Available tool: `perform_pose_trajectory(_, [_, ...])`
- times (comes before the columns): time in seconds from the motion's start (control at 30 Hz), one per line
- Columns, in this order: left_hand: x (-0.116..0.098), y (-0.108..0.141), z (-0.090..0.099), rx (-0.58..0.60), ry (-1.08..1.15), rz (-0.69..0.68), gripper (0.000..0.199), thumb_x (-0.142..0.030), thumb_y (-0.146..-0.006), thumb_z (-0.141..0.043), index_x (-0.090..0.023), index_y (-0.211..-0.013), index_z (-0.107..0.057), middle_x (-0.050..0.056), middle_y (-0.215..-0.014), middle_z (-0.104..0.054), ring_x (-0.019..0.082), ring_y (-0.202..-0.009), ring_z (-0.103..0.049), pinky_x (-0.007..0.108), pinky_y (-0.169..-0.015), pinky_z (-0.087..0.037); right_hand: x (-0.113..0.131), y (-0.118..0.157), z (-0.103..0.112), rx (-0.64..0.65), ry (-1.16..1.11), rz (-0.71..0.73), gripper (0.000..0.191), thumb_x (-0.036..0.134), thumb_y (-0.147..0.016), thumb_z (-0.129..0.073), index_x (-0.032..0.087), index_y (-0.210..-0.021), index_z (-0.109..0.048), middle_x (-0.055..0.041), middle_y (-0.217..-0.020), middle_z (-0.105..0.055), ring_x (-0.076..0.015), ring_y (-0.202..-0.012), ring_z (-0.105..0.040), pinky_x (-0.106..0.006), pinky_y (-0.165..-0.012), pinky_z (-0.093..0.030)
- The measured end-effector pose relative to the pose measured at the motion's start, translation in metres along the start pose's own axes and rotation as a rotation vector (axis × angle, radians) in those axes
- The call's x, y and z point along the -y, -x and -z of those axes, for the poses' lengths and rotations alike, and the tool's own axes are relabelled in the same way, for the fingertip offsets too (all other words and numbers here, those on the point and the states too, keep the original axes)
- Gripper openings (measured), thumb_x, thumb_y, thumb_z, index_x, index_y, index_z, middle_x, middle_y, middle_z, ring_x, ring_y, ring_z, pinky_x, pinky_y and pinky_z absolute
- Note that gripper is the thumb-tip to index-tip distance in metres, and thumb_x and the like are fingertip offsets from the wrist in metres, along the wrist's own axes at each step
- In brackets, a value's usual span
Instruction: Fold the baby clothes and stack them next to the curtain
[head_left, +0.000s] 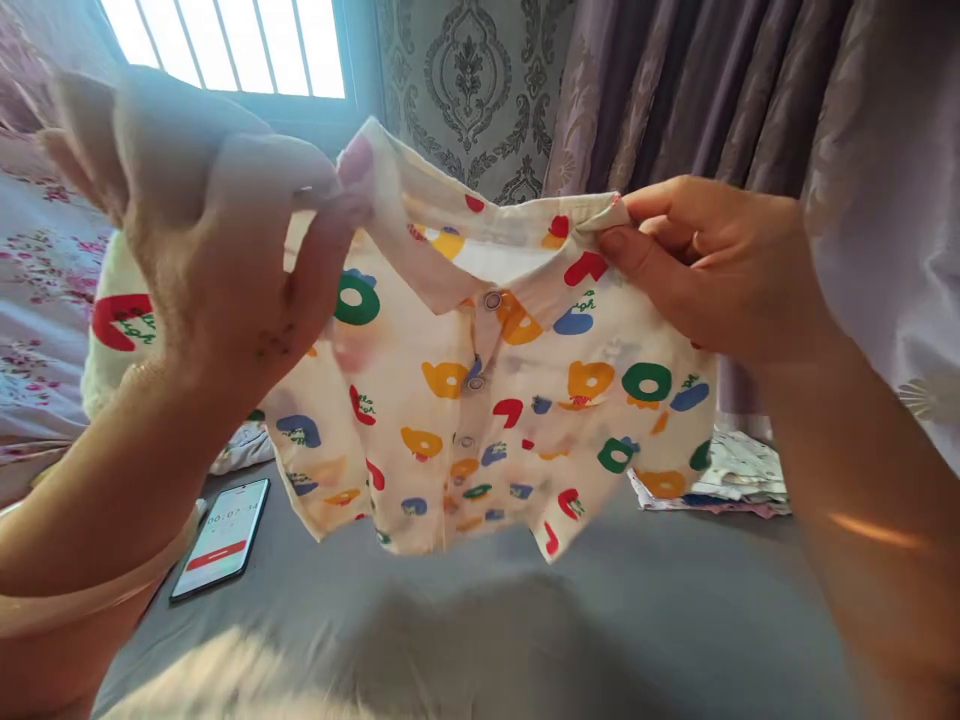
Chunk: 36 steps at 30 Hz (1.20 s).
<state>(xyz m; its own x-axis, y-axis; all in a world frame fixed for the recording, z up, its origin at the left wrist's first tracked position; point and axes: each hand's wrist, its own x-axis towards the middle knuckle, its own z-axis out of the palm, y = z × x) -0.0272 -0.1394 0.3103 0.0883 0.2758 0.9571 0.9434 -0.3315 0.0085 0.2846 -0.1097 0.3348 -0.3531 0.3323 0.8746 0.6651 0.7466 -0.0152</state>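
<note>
A small white buttoned shirt (427, 420) with red, green, yellow and blue prints hangs in the air before me, its collar uppermost and its front facing me. My left hand (217, 210) pinches one side of the collar between thumb and finger. On the opposite side, my right hand (712, 260) grips the other collar end with thumb and forefinger. Two round buttons show clearly below the neck opening. The lower part of the shirt tilts away above the grey sheet.
A phone (221, 540) with a running timer lies on the grey bedsheet (675, 620) at the left. Folded clothes (742, 475) are stacked at the right. Behind are a barred window (247, 45), patterned wallpaper (469, 75) and purple curtains (690, 100).
</note>
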Motion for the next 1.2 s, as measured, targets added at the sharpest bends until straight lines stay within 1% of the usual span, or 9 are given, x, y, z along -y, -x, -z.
perform_pose_trajectory(0.1, [0.005,-0.003,-0.021,-0.025,-0.13,-0.108,0.03,-0.048,-0.091,-0.044,-0.031,-0.104,-0.065,0.007,-0.107,-0.057,0.034,-0.117,-0.046,0.061,-0.099,-0.032,-0.016,-0.003,-0.021,0.157,-0.203,-0.084,0.028,0.046,-0.09,-0.055,0.024,-0.102,-0.069,0.0039,-0.071,-0.068,-0.009,-0.057,-0.057,-0.02,-0.048,-0.038])
perform_pose_trajectory(0.2, [0.021,0.02,-0.068,0.192,0.019,-0.058,0.027,-0.048,-0.089,-0.05,-0.026,-0.088,-0.066,0.007,-0.092,-0.059,0.03,-0.104,-0.049,0.053,-0.096,-0.031,-0.048,0.012,-0.068,0.376,-0.266,-0.146,0.03,0.047,-0.09,-0.054,0.023,-0.099,-0.07,0.0022,-0.076,-0.069,-0.0119,-0.062,-0.059,-0.022,-0.053,-0.041])
perform_pose_trajectory(0.3, [0.038,0.071,-0.127,0.452,0.058,-0.007,0.03,-0.047,-0.091,-0.048,-0.024,-0.08,-0.063,0.006,-0.088,-0.058,0.027,-0.094,-0.048,0.044,-0.087,-0.035,-0.082,0.046,-0.127,0.562,-0.213,-0.202,0.028,0.044,-0.092,-0.051,0.024,-0.099,-0.07,0.001,-0.082,-0.071,-0.0142,-0.071,-0.062,-0.023,-0.062,-0.041])
perform_pose_trajectory(0.43, [0.049,0.158,-0.198,0.757,0.012,0.07,0.032,-0.039,-0.097,-0.035,-0.02,-0.09,-0.061,0.009,-0.095,-0.06,0.026,-0.092,-0.048,0.041,-0.081,-0.034,-0.106,0.108,-0.201,0.823,0.026,-0.337,0.029,0.041,-0.096,-0.044,0.028,-0.11,-0.065,-0.0034,-0.1,-0.071,-0.0196,-0.087,-0.065,-0.026,-0.072,-0.041])
perform_pose_trajectory(0.53, [0.054,0.21,-0.238,0.881,0.001,0.114,0.032,-0.036,-0.099,-0.032,-0.019,-0.095,-0.059,0.01,-0.097,-0.06,0.026,-0.093,-0.048,0.039,-0.082,-0.033,-0.112,0.148,-0.243,0.98,0.167,-0.402,0.031,0.042,-0.099,-0.036,0.029,-0.112,-0.061,-0.0056,-0.1,-0.071,-0.0223,-0.091,-0.065,-0.028,-0.072,-0.04])
perform_pose_trajectory(0.63, [0.062,0.238,-0.266,0.914,0.0,0.104,0.032,-0.034,-0.099,-0.031,-0.019,-0.097,-0.059,0.011,-0.098,-0.06,0.027,-0.094,-0.048,0.04,-0.082,-0.032,-0.118,0.171,-0.268,1.032,0.198,-0.396,0.032,0.041,-0.1,-0.033,0.028,-0.112,-0.059,-0.007,-0.1,-0.071,-0.0238,-0.091,-0.066,-0.029,-0.071,-0.039])
perform_pose_trajectory(0.77, [0.074,0.246,-0.288,0.926,-0.015,0.103,0.031,-0.033,-0.099,-0.033,-0.019,-0.101,-0.06,0.012,-0.101,-0.06,0.027,-0.096,-0.047,0.04,-0.082,-0.031,-0.132,0.181,-0.289,1.033,0.187,-0.401,0.033,0.041,-0.1,-0.031,0.029,-0.112,-0.058,-0.0082,-0.103,-0.071,-0.0251,-0.092,-0.066,-0.03,-0.071,-0.038])
perform_pose_trajectory(1.0, [0.09,0.231,-0.315,0.937,0.058,0.158,0.032,-0.034,-0.099,-0.031,-0.022,-0.104,-0.06,0.009,-0.101,-0.062,0.025,-0.097,-0.049,0.037,-0.083,-0.031,-0.165,0.174,-0.32,1.038,0.136,-0.426,0.031,0.042,-0.099,-0.032,0.03,-0.112,-0.057,-0.0079,-0.105,-0.07,-0.0254,-0.093,-0.065,-0.031,-0.072,-0.038])
perform_pose_trajectory(1.2, [0.104,0.227,-0.342,0.915,0.132,0.341,0.034,-0.038,-0.097,-0.031,-0.023,-0.109,-0.059,0.01,-0.109,-0.064,0.026,-0.105,-0.051,0.039,-0.088,-0.034,-0.188,0.16,-0.34,0.995,0.096,-0.468,0.031,0.045,-0.098,-0.035,0.029,-0.11,-0.058,-0.0075,-0.102,-0.068,-0.0251,-0.095,-0.063,-0.033,-0.079,-0.038])
